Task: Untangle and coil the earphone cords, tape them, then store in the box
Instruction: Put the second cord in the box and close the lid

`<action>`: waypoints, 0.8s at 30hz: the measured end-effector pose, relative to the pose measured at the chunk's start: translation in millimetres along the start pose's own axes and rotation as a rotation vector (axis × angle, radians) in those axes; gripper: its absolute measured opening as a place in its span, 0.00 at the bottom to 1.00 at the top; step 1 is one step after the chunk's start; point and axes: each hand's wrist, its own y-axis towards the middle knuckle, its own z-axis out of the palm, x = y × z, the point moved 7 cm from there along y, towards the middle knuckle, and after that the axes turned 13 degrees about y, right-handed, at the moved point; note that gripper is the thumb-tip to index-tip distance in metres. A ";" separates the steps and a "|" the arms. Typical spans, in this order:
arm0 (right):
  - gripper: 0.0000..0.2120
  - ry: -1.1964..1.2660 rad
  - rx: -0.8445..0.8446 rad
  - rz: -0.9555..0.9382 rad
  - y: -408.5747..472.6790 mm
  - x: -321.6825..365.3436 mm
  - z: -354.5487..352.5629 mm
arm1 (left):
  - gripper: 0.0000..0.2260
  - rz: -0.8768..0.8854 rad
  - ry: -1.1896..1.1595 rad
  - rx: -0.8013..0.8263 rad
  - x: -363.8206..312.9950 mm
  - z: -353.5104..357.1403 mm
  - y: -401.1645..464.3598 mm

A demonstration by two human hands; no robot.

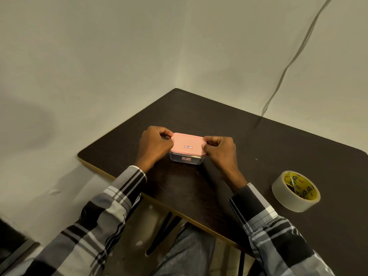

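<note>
A small clear box (186, 160) with a pink lid (188, 145) stands on the dark table (258, 148). My left hand (154, 145) pinches the lid's left edge with curled fingers. My right hand (220, 150) pinches the lid's right edge the same way. The lid lies flat on the box. A small label shows on the lid and another on the box's front wall. No earphone cord is visible; the inside of the box cannot be seen.
A roll of clear tape (296, 191) with a yellow core lies at the table's right. A thin cable (294, 58) hangs along the wall and reaches the table's far edge. The table's near edge runs diagonally above my knees.
</note>
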 end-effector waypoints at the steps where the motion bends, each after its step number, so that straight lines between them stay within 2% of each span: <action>1: 0.12 0.053 -0.012 0.034 1.9 -3.3 -0.7 | 0.11 0.005 -0.002 0.007 0.3 0.9 0.2; 5: 0.12 0.268 -0.045 0.126 7.9 -15.6 -1.5 | 0.15 0.011 0.002 0.052 2.6 5.9 1.4; 8: 0.12 0.300 -0.048 0.127 7.8 -18.8 -2.1 | 0.16 0.018 0.027 0.063 1.6 7.3 0.5; 18: 0.18 0.014 0.293 -0.066 1.7 -1.5 20.4 | 0.16 0.072 0.237 -0.029 -3.5 -2.1 -4.1; 24: 0.20 -0.085 0.409 -0.055 19.7 9.4 27.6 | 0.15 0.083 0.306 -0.032 -4.2 -7.6 -2.3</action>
